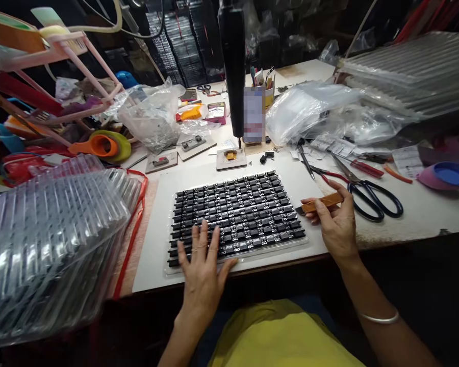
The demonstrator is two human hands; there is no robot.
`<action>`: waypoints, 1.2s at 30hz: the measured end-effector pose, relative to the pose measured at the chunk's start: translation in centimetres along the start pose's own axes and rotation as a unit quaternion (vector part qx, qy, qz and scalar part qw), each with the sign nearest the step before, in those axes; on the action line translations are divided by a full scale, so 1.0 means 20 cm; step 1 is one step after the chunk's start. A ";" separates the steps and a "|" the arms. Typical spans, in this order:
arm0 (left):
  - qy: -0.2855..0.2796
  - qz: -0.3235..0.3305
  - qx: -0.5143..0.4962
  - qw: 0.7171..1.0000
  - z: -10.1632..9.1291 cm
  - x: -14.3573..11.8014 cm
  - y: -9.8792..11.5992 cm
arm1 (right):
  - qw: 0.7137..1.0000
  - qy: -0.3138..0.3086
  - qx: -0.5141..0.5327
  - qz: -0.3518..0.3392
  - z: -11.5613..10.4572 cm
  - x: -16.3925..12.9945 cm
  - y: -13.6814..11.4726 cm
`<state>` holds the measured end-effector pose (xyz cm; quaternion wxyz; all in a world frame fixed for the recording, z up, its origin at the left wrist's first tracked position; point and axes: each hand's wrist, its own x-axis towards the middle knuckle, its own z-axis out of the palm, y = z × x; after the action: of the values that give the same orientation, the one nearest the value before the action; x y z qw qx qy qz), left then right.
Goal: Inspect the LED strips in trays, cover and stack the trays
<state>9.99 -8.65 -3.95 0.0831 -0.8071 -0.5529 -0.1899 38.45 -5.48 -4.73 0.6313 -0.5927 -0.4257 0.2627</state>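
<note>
Underneath, a pale worktop (421,214). At left, a slanting stack of clear trays (57,224). At centre, flat on the worktop, one clear tray (301,242), filled with rows of black parts (237,211). Over its near left part, left hand (202,275), open, fingers spread across the rows. Just off its right edge, right hand (335,224), thumb and fingers closed. Right of it, black-handled scissors (354,178). In that grip, a brown-handled tool (323,203), dark tip at the rows' right ends.

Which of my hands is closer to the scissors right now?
Right. Your right hand, holding a brown-handled tool, is just left of the scissors; your left hand is farther off, spread over the black parts.
</note>
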 end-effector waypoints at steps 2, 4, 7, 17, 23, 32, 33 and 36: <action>-0.006 0.016 0.000 1.000 0.03 0.01 0.08 | 1.000 0.000 0.003 -0.003 0.00 0.00 0.00; -0.009 0.021 0.004 1.000 0.06 0.02 0.13 | 1.000 0.000 0.010 -0.004 0.00 0.00 0.01; -0.010 0.027 0.013 1.000 0.08 0.01 0.16 | 1.000 0.004 0.023 0.002 0.00 0.00 0.01; -0.021 0.050 -0.005 0.999 0.05 0.01 0.14 | 1.000 0.002 0.028 0.000 -0.01 0.00 0.00; -0.008 0.046 -0.034 0.998 0.05 0.03 0.20 | 0.999 0.030 0.039 -0.010 -0.01 0.00 0.01; -0.011 0.124 -0.093 0.988 0.09 0.07 0.37 | 0.998 0.040 0.058 0.000 -0.01 0.01 0.01; -0.014 0.133 -0.094 0.987 0.09 0.07 0.37 | 0.997 0.040 0.062 0.002 -0.01 0.01 0.00; -0.021 0.144 -0.090 0.985 0.09 0.06 0.36 | 0.996 0.038 0.076 0.002 -0.01 0.01 0.00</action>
<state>17.47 -9.63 -4.60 0.0249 -0.8864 -0.4127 -0.2081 38.67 -5.48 -4.60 0.6896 -0.5536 -0.3790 0.2728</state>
